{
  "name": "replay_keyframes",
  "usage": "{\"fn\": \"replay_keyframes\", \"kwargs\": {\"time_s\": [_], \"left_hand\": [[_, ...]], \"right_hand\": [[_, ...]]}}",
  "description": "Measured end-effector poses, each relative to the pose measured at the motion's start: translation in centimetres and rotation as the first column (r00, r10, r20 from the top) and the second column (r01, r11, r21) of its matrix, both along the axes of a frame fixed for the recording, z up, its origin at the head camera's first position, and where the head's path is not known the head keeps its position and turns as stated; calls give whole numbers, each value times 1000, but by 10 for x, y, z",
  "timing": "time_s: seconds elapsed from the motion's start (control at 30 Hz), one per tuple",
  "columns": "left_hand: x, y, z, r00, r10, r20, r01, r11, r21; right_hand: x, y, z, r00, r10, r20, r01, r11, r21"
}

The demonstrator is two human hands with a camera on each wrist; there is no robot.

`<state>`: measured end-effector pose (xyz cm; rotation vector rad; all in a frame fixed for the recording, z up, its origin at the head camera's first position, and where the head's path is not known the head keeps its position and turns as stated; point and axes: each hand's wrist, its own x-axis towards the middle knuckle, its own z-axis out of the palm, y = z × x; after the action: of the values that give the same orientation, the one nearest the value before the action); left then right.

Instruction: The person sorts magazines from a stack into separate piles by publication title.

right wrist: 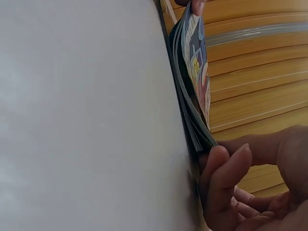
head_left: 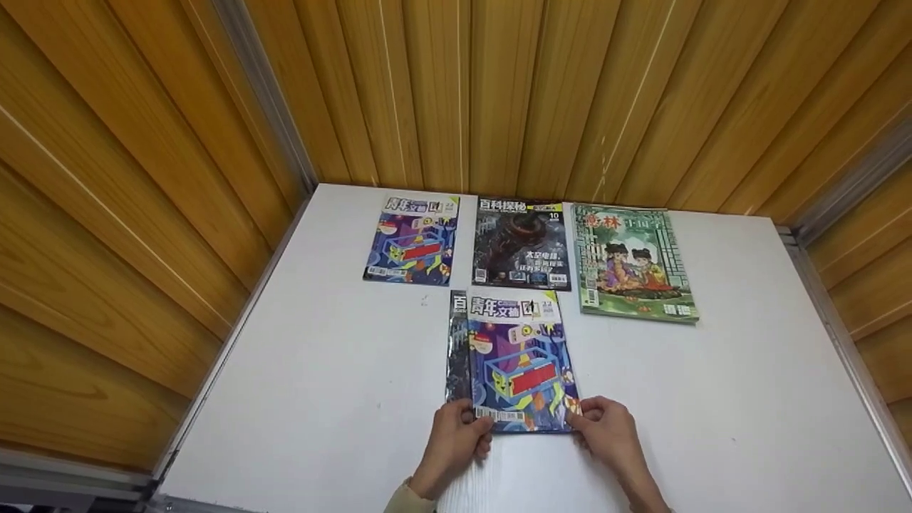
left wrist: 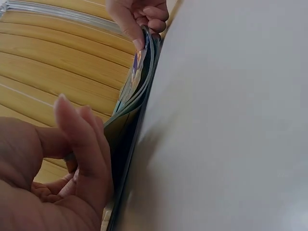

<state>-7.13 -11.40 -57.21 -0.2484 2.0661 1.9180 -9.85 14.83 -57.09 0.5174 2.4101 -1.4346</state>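
Observation:
At the near middle of the white table, a purple-blue magazine [head_left: 524, 363] lies over a dark magazine [head_left: 457, 356], whose left strip shows. My left hand [head_left: 456, 436] pinches the upper magazine's lower left corner, thumb on the cover. Its lower right corner is pinched by my right hand [head_left: 607, 432]. In the left wrist view, the magazine's pages [left wrist: 137, 91] bow upward along the near edge between both hands. The right wrist view shows the curved cover [right wrist: 198, 62] and the fingers of my right hand [right wrist: 231, 183] at the corner. How far the dark magazine extends underneath is hidden.
Along the table's [head_left: 320, 370] back edge lie a matching purple-blue magazine [head_left: 412, 242], a dark magazine [head_left: 520, 242] and a green stack of magazines [head_left: 634, 263]. Wood-patterned panels [head_left: 499, 92] with metal posts [head_left: 267, 85] rise at the back and sides.

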Motion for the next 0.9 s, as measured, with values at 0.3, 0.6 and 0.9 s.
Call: {"fn": "replay_keyframes", "kwargs": {"time_s": [0.3, 0.6, 0.9], "left_hand": [[0, -2, -3, 999, -14, 42, 15, 1000, -9], [-4, -13, 1, 991, -24, -133, 10, 994, -106], [-7, -35, 8, 975, -33, -219, -6, 984, -177]], "right_hand": [[-1, -1, 3, 999, -47, 27, 49, 996, -79], [2, -17, 16, 995, -83, -57, 77, 991, -112], [-2, -39, 27, 988, -74, -135, 55, 989, -141]]}}
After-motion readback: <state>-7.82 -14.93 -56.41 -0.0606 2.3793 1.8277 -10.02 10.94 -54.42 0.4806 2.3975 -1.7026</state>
